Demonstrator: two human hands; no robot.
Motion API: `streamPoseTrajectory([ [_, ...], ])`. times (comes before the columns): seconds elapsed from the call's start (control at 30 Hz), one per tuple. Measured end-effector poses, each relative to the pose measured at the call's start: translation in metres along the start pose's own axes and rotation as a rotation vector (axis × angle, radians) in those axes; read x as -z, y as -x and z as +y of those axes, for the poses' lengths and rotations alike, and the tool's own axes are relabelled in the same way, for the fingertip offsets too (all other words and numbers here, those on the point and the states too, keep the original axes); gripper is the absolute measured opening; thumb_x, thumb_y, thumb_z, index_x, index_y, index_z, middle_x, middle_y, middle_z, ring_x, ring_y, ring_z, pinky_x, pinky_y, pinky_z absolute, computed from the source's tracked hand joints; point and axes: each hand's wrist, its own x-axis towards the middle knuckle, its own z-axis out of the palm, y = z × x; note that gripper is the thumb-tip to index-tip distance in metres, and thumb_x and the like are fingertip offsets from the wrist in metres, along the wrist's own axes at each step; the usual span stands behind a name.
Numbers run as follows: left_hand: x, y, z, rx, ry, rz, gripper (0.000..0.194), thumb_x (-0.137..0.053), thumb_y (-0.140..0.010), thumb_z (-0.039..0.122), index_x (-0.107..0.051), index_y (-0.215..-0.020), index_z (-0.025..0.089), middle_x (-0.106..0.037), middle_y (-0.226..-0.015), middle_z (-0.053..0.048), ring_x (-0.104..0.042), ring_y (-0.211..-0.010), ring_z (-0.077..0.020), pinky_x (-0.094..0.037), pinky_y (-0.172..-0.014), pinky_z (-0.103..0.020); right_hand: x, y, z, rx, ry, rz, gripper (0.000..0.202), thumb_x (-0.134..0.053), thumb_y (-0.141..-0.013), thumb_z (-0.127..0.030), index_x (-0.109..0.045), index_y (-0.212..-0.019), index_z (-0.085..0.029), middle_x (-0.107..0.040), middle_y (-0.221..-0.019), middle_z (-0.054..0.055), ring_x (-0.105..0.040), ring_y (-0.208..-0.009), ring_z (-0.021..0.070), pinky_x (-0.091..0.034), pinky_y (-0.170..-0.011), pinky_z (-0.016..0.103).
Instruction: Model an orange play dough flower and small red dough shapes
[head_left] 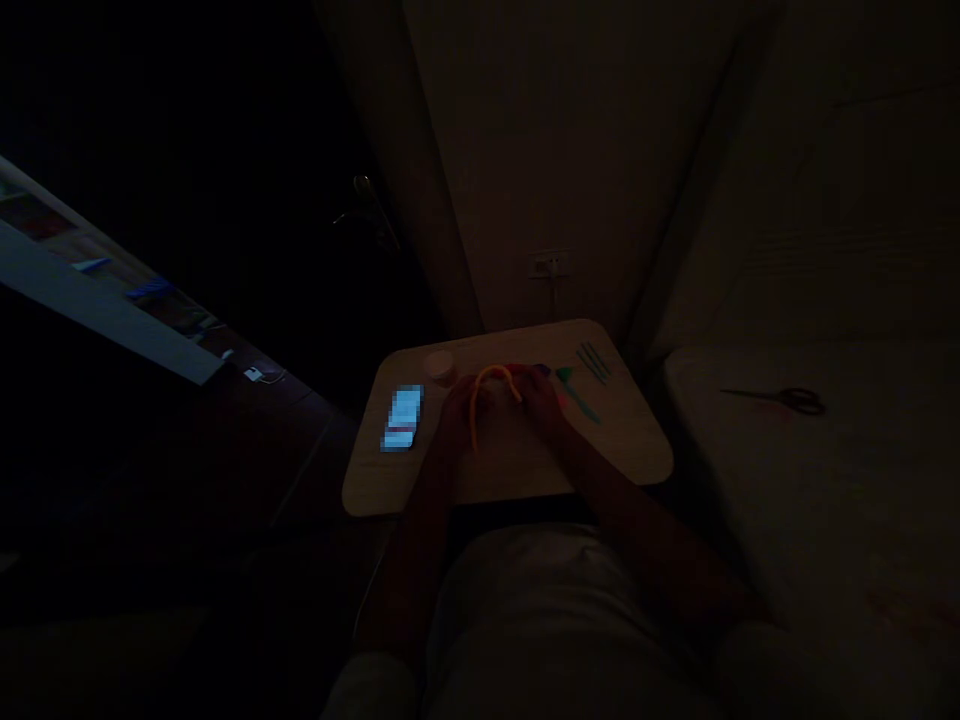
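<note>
The room is very dark and finger detail is hard to see. An orange rope-like strip (pixel 495 371), perhaps modelling clay, bends in an arch above a small table (pixel 517 475). Its long end hangs down by my left hand (pixel 454 408), whose fingers are closed on the strip. My right hand (pixel 541 398) is closed at the strip's short end. Behind the right hand, a red piece (pixel 526 368) and a dark blue piece (pixel 543 370) partly show. A green tool (pixel 580 397) with a wide head lies to its right, near a small pink piece (pixel 561 400).
A lit phone (pixel 403 418) lies on the left of the table, with a pale tub (pixel 440 366) behind it. Several thin green sticks (pixel 593 362) lie at the back right. Scissors (pixel 784 400) rest on a pale surface to the right. A wall socket (pixel 550 264) is beyond the table.
</note>
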Motion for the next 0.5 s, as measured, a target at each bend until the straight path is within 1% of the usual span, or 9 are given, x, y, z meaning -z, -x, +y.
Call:
streamPoseTrajectory([
  [0.07, 0.000, 0.001, 0.001, 0.084, 0.029, -0.006, 0.018, -0.071, -0.085, 0.028, -0.068, -0.097, 0.016, -0.069, -0.075, -0.003, -0.067, -0.067, -0.0149, -0.055, -0.064, -0.026, -0.001, 0.001, -0.001, -0.008, -0.009, -0.007, 0.043, -0.067, -0.076, -0.048, -0.059, -0.109, -0.021, -0.068, -0.087, 0.001, -0.058, -0.067, 0.0151, -0.047, -0.058, 0.026],
  [0.1, 0.000, 0.000, 0.000, 0.109, 0.039, -0.004, 0.018, -0.071, -0.086, 0.029, -0.068, -0.097, 0.015, -0.070, -0.075, -0.004, -0.068, -0.067, -0.0155, -0.057, -0.065, -0.027, -0.001, 0.001, -0.001, -0.010, -0.011, -0.006, 0.043, -0.067, -0.075, -0.048, -0.058, -0.109, -0.022, -0.067, -0.086, 0.001, -0.058, -0.066, 0.0150, -0.047, -0.057, 0.026],
  [0.17, 0.000, -0.003, -0.001, 0.120, 0.080, 0.016, 0.015, -0.068, -0.089, 0.030, -0.067, -0.091, 0.014, -0.069, -0.073, -0.004, -0.068, -0.066, -0.0148, -0.057, -0.064, -0.026, -0.001, 0.001, -0.002, -0.014, 0.005, -0.003, 0.041, -0.067, -0.076, -0.046, -0.057, -0.108, -0.022, -0.067, -0.084, 0.000, -0.057, -0.064, 0.0149, -0.047, -0.057, 0.026],
  [0.23, -0.001, -0.008, -0.003, 0.118, 0.133, 0.052, 0.017, -0.066, -0.091, 0.029, -0.064, -0.082, 0.014, -0.067, -0.070, -0.003, -0.065, -0.063, -0.0122, -0.056, -0.061, -0.023, -0.002, 0.000, -0.002, -0.011, 0.042, 0.006, 0.038, -0.067, -0.076, -0.045, -0.056, -0.106, -0.023, -0.067, -0.085, 0.001, -0.058, -0.065, 0.0150, -0.048, -0.056, 0.026],
  [0.33, -0.003, -0.012, -0.005, 0.072, 0.150, 0.106, 0.019, -0.067, -0.090, 0.025, -0.061, -0.076, 0.014, -0.063, -0.066, -0.001, -0.059, -0.057, -0.0075, -0.050, -0.057, -0.017, -0.002, -0.001, 0.000, -0.018, 0.072, -0.010, 0.038, -0.068, -0.075, -0.048, -0.055, -0.101, -0.023, -0.067, -0.086, 0.001, -0.060, -0.068, 0.0163, -0.049, -0.056, 0.026],
  [0.4, -0.005, -0.012, -0.004, 0.020, 0.071, 0.143, 0.019, -0.069, -0.088, 0.025, -0.060, -0.074, 0.015, -0.061, -0.065, 0.001, -0.055, -0.054, -0.0064, -0.047, -0.053, -0.016, -0.002, -0.002, 0.002, -0.031, 0.048, -0.020, 0.040, -0.071, -0.073, -0.050, -0.054, -0.098, -0.024, -0.066, -0.084, 0.001, -0.061, -0.069, 0.0175, -0.050, -0.056, 0.028],
  [0.5, -0.008, -0.009, -0.003, -0.030, -0.071, 0.208, 0.023, -0.075, -0.084, 0.027, -0.060, -0.070, 0.018, -0.059, -0.062, 0.001, -0.053, -0.052, -0.0079, -0.042, -0.049, -0.018, -0.002, -0.004, 0.007, -0.047, 0.015, -0.022, 0.043, -0.075, -0.070, -0.051, -0.054, -0.096, -0.025, -0.065, -0.083, 0.000, -0.061, -0.069, 0.0183, -0.049, -0.057, 0.029],
])
